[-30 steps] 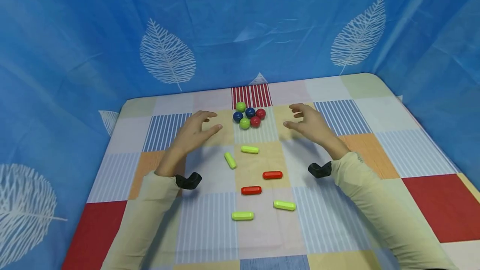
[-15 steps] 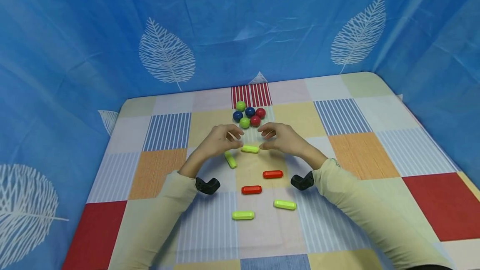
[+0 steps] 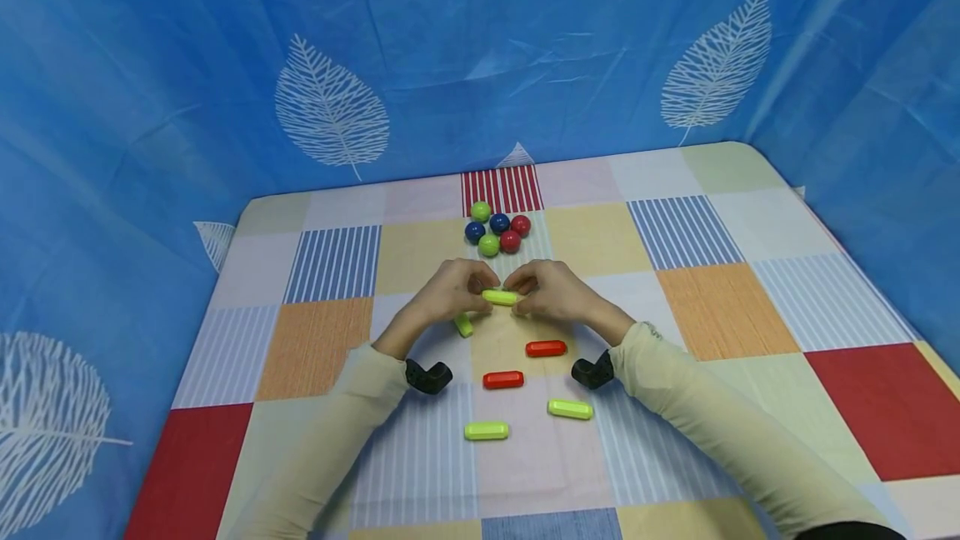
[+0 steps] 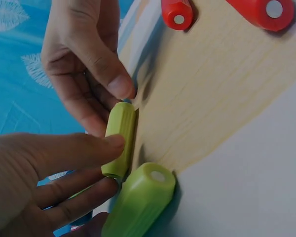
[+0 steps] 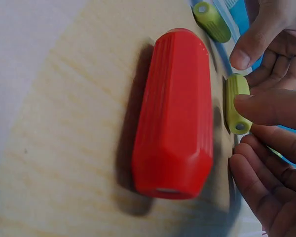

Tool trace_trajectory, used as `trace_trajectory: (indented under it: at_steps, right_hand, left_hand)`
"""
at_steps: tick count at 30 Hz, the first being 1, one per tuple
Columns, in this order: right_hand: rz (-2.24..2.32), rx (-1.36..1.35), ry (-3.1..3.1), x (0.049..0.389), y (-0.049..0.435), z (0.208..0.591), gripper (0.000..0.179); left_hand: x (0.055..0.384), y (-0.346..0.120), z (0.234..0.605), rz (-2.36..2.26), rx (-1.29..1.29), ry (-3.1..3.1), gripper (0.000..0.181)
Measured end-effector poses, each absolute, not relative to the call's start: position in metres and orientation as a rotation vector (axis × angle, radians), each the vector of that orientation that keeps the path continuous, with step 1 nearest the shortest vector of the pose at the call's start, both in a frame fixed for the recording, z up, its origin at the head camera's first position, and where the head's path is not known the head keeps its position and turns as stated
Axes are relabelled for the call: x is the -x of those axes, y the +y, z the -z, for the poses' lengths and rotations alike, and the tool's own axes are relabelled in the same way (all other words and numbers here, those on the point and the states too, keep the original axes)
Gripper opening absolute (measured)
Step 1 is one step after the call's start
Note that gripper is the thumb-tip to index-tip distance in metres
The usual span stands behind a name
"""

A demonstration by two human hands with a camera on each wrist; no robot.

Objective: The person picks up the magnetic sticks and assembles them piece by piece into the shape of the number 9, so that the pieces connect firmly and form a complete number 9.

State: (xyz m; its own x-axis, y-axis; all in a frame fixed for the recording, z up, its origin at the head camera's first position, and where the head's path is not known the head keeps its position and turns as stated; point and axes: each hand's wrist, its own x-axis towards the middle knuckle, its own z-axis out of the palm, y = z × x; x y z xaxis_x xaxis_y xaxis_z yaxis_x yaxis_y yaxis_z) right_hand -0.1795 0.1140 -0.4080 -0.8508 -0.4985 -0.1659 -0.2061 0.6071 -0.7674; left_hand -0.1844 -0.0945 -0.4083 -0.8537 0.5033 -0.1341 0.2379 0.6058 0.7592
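Observation:
In the head view, both hands meet around a lime-green rod (image 3: 499, 297) in front of the balls. My left hand (image 3: 450, 290) is at its left end, fingers curled behind and thumb in front. The right hand (image 3: 551, 290) mirrors this at the other end. In the left wrist view the rod (image 4: 121, 136) lies under the left thumb (image 4: 96, 149). The right wrist view shows the right thumb (image 5: 269, 104) over the rod's nearer end, which has a small metallic disc. A second lime-green rod (image 3: 463, 325) lies just below the left hand, partly hidden.
Several green, blue and red balls (image 3: 499, 224) cluster behind the hands. Nearer the person lie two red rods (image 3: 546, 348) and two more lime-green rods (image 3: 486, 431). A patchwork cloth (image 3: 697, 415) covers the table, and a blue curtain (image 3: 517, 48) hangs around it.
Both hands have come inward and toward the person from either side of the balls, closing around the lime-green rod. The balls and other rods stay put.

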Motion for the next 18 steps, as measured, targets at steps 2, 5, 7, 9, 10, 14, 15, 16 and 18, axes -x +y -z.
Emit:
trace_trajectory:
  at_steps: [2, 5, 7, 9, 10, 14, 15, 16, 18]
  right_hand:
    - [1.120, 0.570, 2.473, 0.1799, 0.1138, 0.4096, 0.033]
    - [1.119, 0.589, 2.480, 0.1803, 0.1136, 0.4109, 0.029]
    - [1.109, 0.604, 2.493, 0.1805, 0.1134, 0.4109, 0.026]
    - [1.100, 0.611, 2.507, 0.1810, 0.1132, 0.4108, 0.024]
    - [1.097, 0.607, 2.514, 0.1813, 0.1131, 0.4104, 0.024]
    - [1.086, 0.603, 2.540, 0.1834, 0.1131, 0.4093, 0.022]
    - [1.085, 0.597, 2.547, 0.1839, 0.1132, 0.4090, 0.022]
    - [1.085, 0.595, 2.550, 0.1845, 0.1134, 0.4091, 0.022]
    - [1.083, 0.587, 2.556, 0.1858, 0.1140, 0.4093, 0.023]
  left_hand:
    - [0.1852, -0.0927, 0.4097, -1.109, -0.603, 2.498, 0.023]
    - [0.1853, -0.0913, 0.4112, -1.106, -0.609, 2.501, 0.019]
    - [0.1851, -0.0907, 0.4114, -1.103, -0.617, 2.511, 0.018]
    - [0.1848, -0.0902, 0.4112, -1.103, -0.624, 2.520, 0.018]
    - [0.1848, -0.0901, 0.4110, -1.105, -0.629, 2.524, 0.018]
    - [0.1852, -0.0881, 0.4103, -1.103, -0.619, 2.539, 0.017]
    - [0.1855, -0.0873, 0.4104, -1.101, -0.614, 2.543, 0.017]
    - [0.1857, -0.0867, 0.4106, -1.098, -0.615, 2.546, 0.017]
    - [0.1863, -0.0853, 0.4111, -1.091, -0.620, 2.552, 0.017]
